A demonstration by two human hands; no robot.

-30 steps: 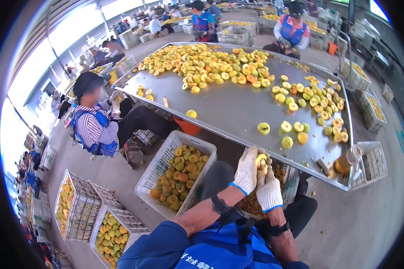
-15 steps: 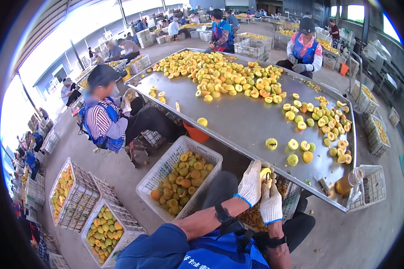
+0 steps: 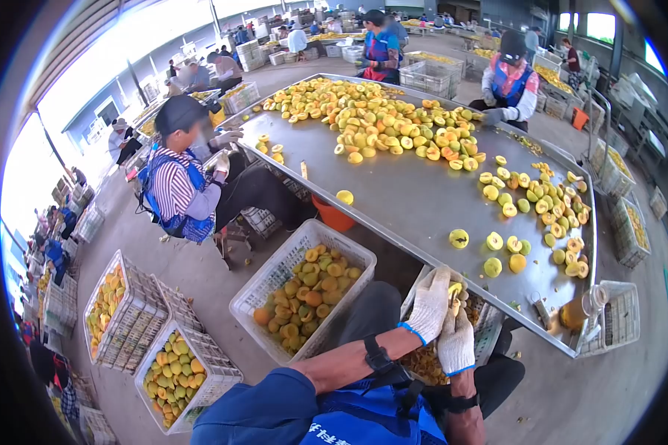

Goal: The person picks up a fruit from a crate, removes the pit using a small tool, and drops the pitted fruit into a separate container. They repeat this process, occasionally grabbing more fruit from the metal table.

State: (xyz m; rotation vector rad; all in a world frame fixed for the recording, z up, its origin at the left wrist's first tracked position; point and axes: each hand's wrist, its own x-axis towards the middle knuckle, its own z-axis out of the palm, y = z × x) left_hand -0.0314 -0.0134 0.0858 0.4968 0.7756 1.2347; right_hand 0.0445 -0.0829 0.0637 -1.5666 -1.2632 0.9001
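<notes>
Both my hands wear white knitted gloves with blue cuffs and meet just off the near edge of the metal table. My left hand [image 3: 429,306] is closed around a yellow peach half [image 3: 454,288], of which only a small part shows. Right against it, my right hand [image 3: 456,343] is closed on a small dark pitting tool [image 3: 462,295] whose tip is at the fruit. The handle is hidden in the glove. Below my hands, a crate [image 3: 488,326] between my knees holds brownish-yellow scraps. Several peach halves [image 3: 517,262] lie on the table just beyond my hands.
The metal table [image 3: 401,208] carries a big heap of peach halves [image 3: 393,126]. A jar of amber liquid [image 3: 574,310] stands at its near right corner. A crate of peaches [image 3: 237,305] is left of my legs. A co-worker [image 3: 182,174] sits at the left, others across the table.
The whole view has shifted slightly. My hands stay together at the peach half, with the right hand turned a little. The co-worker at the left has raised a hand toward the table edge.
</notes>
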